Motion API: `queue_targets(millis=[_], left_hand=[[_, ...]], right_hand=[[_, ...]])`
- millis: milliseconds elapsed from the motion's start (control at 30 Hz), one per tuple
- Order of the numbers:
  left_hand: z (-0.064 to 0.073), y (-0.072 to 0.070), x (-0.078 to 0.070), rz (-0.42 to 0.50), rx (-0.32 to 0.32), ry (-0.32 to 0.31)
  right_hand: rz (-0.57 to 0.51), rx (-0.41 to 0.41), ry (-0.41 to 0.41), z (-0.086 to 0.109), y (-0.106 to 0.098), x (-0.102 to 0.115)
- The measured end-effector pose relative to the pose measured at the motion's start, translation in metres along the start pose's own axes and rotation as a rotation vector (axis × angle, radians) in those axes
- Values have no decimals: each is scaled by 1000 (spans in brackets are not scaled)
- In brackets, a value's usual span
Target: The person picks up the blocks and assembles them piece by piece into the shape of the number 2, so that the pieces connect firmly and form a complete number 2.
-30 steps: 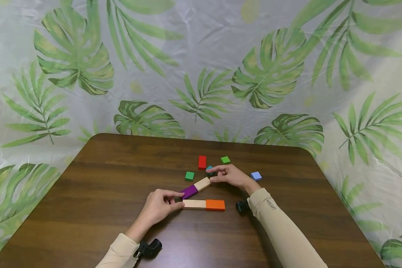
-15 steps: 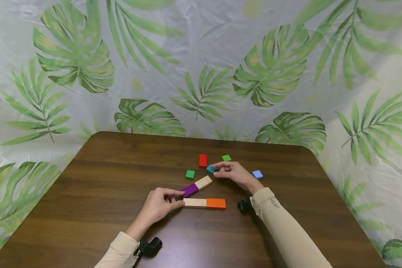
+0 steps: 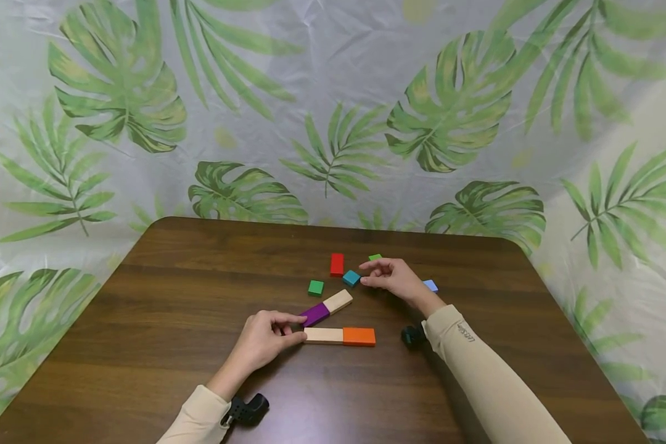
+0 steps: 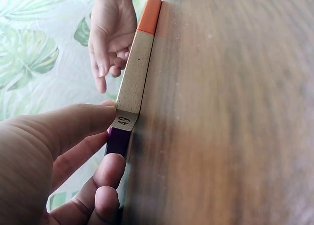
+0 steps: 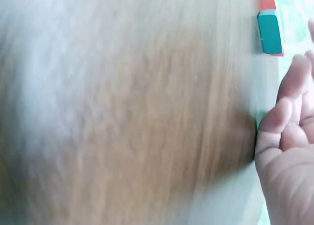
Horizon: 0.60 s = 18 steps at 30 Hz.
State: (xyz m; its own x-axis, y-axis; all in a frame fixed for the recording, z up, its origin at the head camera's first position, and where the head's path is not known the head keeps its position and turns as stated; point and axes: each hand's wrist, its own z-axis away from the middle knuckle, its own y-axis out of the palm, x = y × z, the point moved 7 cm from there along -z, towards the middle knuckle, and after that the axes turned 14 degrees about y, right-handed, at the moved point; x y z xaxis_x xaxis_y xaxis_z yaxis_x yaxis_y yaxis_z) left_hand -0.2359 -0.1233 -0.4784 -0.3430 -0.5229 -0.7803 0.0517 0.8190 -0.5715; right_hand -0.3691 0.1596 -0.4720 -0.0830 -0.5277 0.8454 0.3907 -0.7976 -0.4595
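My left hand (image 3: 258, 342) touches the near-left ends of two block rows, its thumb at a plain wooden block (image 3: 324, 335) and its index finger at a purple block (image 3: 315, 315). The plain block's end bears the number 49 in the left wrist view. An orange block (image 3: 359, 336) continues the front row. Another plain wooden block (image 3: 338, 301) extends the slanted row from the purple one. My right hand (image 3: 395, 279) hovers beside a teal block (image 3: 351, 278), fingers loosely bent and holding nothing.
Around the right hand lie a red block (image 3: 337, 264), a dark green block (image 3: 316, 288), a partly covered light green block (image 3: 375, 257) and a half-hidden blue block (image 3: 430, 285). A leaf-patterned curtain (image 3: 333, 111) hangs behind the brown table (image 3: 161, 277).
My right hand has moved from the far end of the slanted row to the right, away from that plain block, uncovering the teal block. My left hand has stayed in place.
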Motion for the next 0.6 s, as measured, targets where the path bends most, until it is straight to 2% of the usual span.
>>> queue_targets(millis=[367,600], left_hand=[[-1,-1,0,6,3,-17],[-1,1,1,10,11,-20]], right_hand=[[155,-77,-40,-5,-1,5],[178,-88,-6,-9,4,4]])
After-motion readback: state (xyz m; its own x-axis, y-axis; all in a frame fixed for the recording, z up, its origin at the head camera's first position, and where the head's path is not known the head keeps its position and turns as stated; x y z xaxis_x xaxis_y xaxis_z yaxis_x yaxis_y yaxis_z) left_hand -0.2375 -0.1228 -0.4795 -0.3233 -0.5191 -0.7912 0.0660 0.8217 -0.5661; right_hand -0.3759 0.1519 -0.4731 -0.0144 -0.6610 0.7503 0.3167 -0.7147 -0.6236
